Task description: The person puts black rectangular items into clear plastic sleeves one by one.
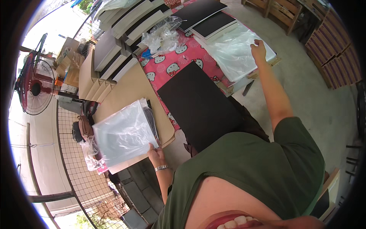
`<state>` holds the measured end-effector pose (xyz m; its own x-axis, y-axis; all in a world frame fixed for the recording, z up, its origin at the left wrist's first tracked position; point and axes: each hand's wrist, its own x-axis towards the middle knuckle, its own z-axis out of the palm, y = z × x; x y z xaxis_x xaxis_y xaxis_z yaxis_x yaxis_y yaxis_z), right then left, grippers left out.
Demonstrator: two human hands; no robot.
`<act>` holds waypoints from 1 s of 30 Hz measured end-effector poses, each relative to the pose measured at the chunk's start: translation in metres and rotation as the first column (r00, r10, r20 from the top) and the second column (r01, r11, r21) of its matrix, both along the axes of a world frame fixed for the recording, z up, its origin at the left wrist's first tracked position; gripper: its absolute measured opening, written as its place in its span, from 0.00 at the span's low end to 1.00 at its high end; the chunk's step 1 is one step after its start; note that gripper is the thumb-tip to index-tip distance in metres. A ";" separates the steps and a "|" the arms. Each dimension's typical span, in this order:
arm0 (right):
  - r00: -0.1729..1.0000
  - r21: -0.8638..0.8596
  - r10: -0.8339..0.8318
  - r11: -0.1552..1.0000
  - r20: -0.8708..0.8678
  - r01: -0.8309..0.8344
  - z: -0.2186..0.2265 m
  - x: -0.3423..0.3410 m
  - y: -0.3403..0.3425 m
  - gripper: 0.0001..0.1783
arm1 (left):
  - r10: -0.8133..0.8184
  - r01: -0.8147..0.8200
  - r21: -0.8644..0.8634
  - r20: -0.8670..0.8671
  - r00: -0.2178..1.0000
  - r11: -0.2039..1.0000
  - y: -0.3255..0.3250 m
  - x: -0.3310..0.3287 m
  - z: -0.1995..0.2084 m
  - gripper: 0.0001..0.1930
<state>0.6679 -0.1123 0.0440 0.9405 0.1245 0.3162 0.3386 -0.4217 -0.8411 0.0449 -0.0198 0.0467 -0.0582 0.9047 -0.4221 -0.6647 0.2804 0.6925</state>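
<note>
My left hand is closed on the near right corner of a pile of clear plastic bags, thumb on top. Dark sheets show along that pile's right side. Farther right, my right hand reaches out with bent fingers, pinching the far edge of another stack of clear plastic bags. What exactly sits between those fingertips is small and partly hidden. A large black board lies between my two arms, tilted, its near end against my body.
Thick stacks of black-and-white boards stand at the far left on brown cardboard. Crumpled plastic rests on the pink printed cloth. More black boards lie behind. A red fan stands left; wooden crates are at right.
</note>
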 end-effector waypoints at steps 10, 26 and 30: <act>0.867 -0.734 0.486 0.547 -0.112 -0.402 -0.028 0.014 0.007 0.15 | 0.039 -0.017 -0.240 0.086 0.995 0.971 0.023 0.016 -0.041 0.19; 0.108 -0.115 0.994 0.107 -0.004 -0.988 0.142 -0.275 0.006 0.08 | -0.575 0.882 0.205 -0.691 0.438 0.425 -0.047 0.174 0.093 0.11; 0.045 0.193 0.983 0.080 -0.180 -0.978 0.149 -0.252 0.006 0.10 | -0.618 0.759 0.251 -0.457 0.640 0.601 -0.042 0.169 0.108 0.04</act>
